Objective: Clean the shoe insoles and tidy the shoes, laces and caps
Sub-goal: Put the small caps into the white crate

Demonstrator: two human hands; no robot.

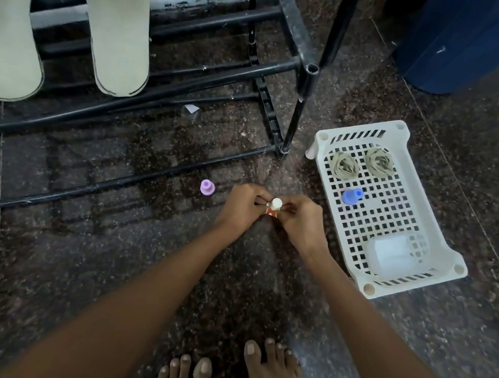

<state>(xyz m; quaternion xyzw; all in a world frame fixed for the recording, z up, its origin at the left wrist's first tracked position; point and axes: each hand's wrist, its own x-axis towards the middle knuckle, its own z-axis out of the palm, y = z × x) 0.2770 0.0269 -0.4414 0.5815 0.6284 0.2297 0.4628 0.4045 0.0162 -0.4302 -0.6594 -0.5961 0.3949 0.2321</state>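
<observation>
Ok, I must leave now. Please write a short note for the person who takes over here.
Hands: left hand and right hand both pinch the white cap, low over the floor.
Done: two rolled laces and the blue cap lie in the basket; two insoles rest on the rack.
Left: the purple cap lies on the floor; it and the white cap probably go into the basket.
</observation>
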